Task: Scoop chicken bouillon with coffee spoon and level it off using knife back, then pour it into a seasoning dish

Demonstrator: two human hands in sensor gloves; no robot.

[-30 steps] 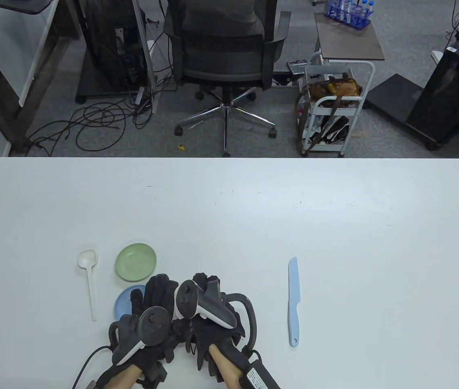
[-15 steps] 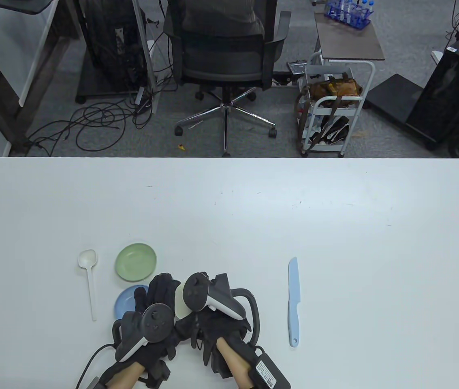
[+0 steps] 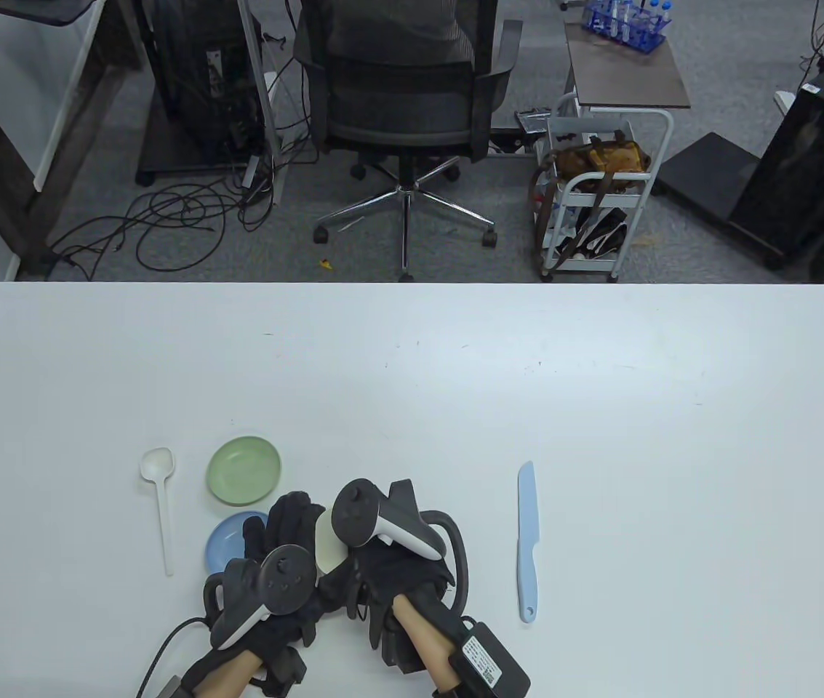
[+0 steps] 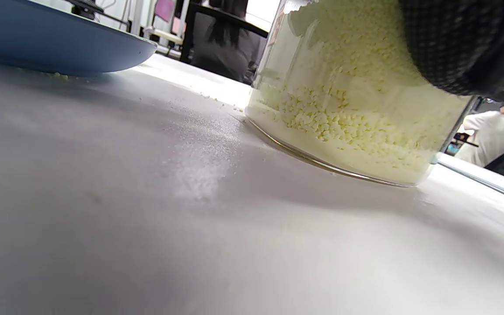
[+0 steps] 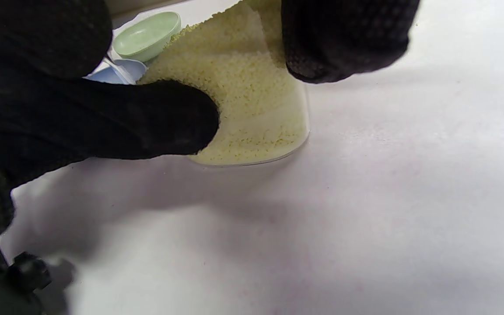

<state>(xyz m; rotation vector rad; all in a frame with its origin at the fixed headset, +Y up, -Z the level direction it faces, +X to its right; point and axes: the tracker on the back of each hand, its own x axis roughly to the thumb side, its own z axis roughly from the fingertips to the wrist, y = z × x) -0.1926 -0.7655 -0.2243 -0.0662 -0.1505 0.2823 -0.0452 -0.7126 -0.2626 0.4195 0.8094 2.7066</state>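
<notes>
A clear jar of yellow chicken bouillon granules (image 3: 327,542) stands on the table between both gloved hands. My left hand (image 3: 286,525) curls round its left side, and one gloved finger (image 4: 453,43) lies on the jar (image 4: 344,109) in the left wrist view. My right hand (image 3: 382,574) grips the jar (image 5: 243,100) from the right, fingers (image 5: 344,39) pressed on the glass. The white coffee spoon (image 3: 158,502) lies to the left. A light blue knife (image 3: 528,542) lies to the right. The green seasoning dish (image 3: 244,470) sits just behind the hands.
A blue dish (image 3: 228,544) sits by my left hand, partly hidden under it, with a few spilled granules beside the dish (image 4: 59,48). The white table (image 3: 601,407) stretches back to its far edge; an office chair (image 3: 401,87) and a cart (image 3: 601,196) stand beyond it.
My right hand has turned and slid a little right and back. Its tracker swung aside, and the pale jar now shows between the hands. The left hand stayed nearly still.
</notes>
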